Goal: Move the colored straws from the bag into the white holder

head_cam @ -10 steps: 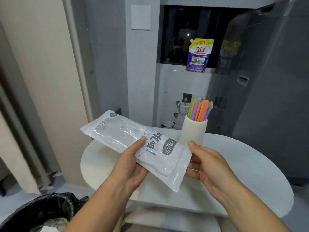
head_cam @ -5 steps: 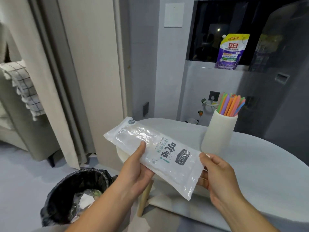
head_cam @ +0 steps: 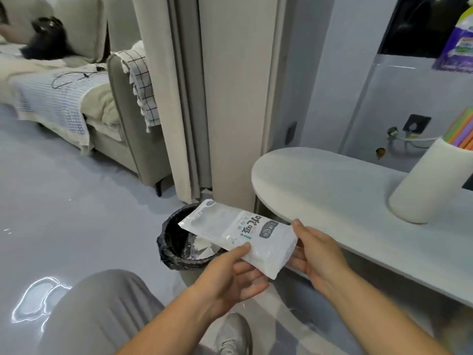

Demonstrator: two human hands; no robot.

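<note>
Both hands hold a flat clear plastic bag point(head_cam: 238, 230) with dark print; no straws show inside it. My left hand point(head_cam: 230, 278) grips its near edge, thumb on top. My right hand point(head_cam: 316, 252) grips its right end. The bag hangs off the table's left end, its far end above a black-lined trash bin point(head_cam: 174, 242). The white holder point(head_cam: 422, 185) stands on the table at the right edge of view, with colored straws point(head_cam: 460, 134) sticking out of its top, partly cut off by the frame.
The white oval table point(head_cam: 320, 180) runs to the right. A beige curtain point(head_cam: 179, 85) and wall panel stand behind the bin. A sofa point(head_cam: 102, 103) with cloths is at far left. My grey-trousered knee point(head_cam: 102, 311) and shoe point(head_cam: 233, 334) are below.
The view has swung left and down. Both hands have carried the bag left, off the table and over the trash bin. The holder has slid to the right edge of view.
</note>
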